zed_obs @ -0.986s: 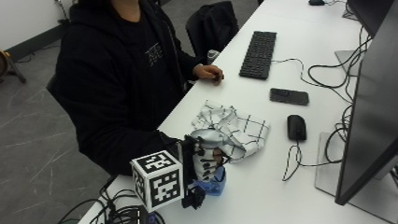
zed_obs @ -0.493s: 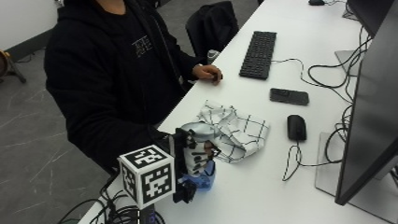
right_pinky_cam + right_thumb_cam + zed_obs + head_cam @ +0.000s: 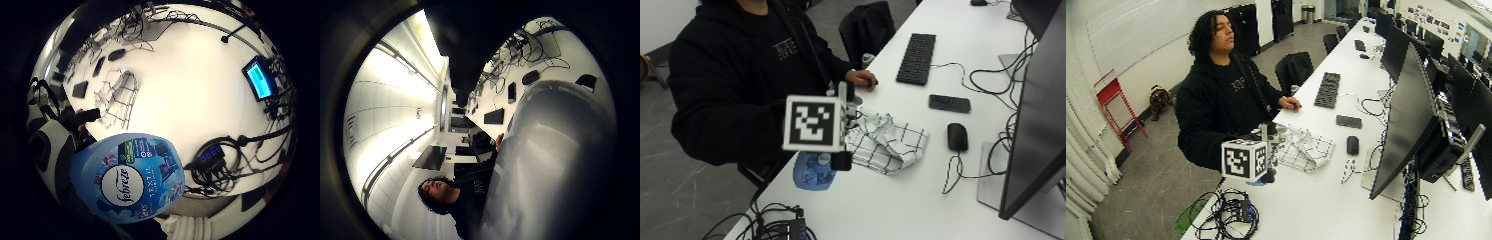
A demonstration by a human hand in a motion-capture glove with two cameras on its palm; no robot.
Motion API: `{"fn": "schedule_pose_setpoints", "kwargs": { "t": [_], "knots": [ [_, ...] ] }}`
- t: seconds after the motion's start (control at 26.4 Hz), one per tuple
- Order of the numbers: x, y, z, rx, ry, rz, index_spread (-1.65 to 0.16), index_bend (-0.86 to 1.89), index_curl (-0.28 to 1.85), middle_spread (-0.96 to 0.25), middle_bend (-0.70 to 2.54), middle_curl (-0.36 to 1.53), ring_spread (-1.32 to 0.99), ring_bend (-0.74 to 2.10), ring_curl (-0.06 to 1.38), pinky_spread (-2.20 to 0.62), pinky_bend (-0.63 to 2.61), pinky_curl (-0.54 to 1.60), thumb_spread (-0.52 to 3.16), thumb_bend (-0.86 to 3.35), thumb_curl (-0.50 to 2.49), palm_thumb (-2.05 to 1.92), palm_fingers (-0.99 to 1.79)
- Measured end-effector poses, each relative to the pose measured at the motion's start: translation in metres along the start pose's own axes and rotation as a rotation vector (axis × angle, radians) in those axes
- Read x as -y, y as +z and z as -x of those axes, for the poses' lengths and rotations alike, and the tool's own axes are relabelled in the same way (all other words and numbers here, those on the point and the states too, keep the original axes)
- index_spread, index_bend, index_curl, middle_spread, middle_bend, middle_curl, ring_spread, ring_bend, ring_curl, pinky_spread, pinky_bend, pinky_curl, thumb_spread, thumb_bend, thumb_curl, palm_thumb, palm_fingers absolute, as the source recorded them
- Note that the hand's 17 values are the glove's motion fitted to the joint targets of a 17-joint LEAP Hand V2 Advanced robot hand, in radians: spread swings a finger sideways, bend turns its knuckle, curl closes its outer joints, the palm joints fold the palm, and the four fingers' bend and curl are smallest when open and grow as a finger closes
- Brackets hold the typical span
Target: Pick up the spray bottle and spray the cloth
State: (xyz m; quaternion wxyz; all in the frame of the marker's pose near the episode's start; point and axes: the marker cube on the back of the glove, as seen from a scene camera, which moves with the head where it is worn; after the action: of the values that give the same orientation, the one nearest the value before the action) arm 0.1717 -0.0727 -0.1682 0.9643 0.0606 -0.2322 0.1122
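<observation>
A blue Febreze spray bottle [image 3: 814, 172] hangs near the table's front edge, to the left of the cloth. My gloved right hand [image 3: 842, 160] grips it, mostly hidden behind the marker. The bottle's label [image 3: 127, 177] fills part of the little finger side palm view. Its pale body [image 3: 545, 160] fills much of the thumb side view. The white cloth with a black grid [image 3: 886, 142] lies crumpled on the white table [image 3: 906, 200], right beside the bottle. That cloth [image 3: 117, 92] also shows beyond the bottle. The spray head is hidden.
The person's bare left hand [image 3: 863, 79] rests at the table edge behind the cloth. A black keyboard [image 3: 917, 57], phone [image 3: 949, 103] and mouse [image 3: 957, 136] lie further back. A large monitor [image 3: 1033, 125] stands at the right. Cables [image 3: 776, 227] pile at the near corner.
My right hand has risen with the spray bottle and shifted left, away from the cloth's near side. The cloth and the bare hand have stayed put.
</observation>
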Motion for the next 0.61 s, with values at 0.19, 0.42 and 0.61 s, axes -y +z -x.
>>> {"fn": "schedule_pose_setpoints", "kwargs": {
  "t": [0.19,0.42,0.61],
  "knots": [
    [0.014,0.015,0.033,-0.214,0.042,0.254,-0.29,0.37,0.54,-0.20,0.67,0.57,-0.22,0.81,0.50,-0.31,0.51,0.43,0.33,-0.03,0.75,0.93,1.38],
    [0.047,0.051,0.050,-0.378,0.138,0.456,-0.29,0.36,0.55,-0.20,0.67,0.57,-0.22,0.80,0.50,-0.31,0.52,0.43,0.33,-0.03,0.76,0.92,1.38],
    [0.050,0.086,0.047,-0.514,0.177,0.610,-0.29,0.34,0.56,-0.20,0.67,0.57,-0.22,0.80,0.49,-0.31,0.51,0.43,0.33,-0.03,0.77,0.92,1.38]
  ]
}}
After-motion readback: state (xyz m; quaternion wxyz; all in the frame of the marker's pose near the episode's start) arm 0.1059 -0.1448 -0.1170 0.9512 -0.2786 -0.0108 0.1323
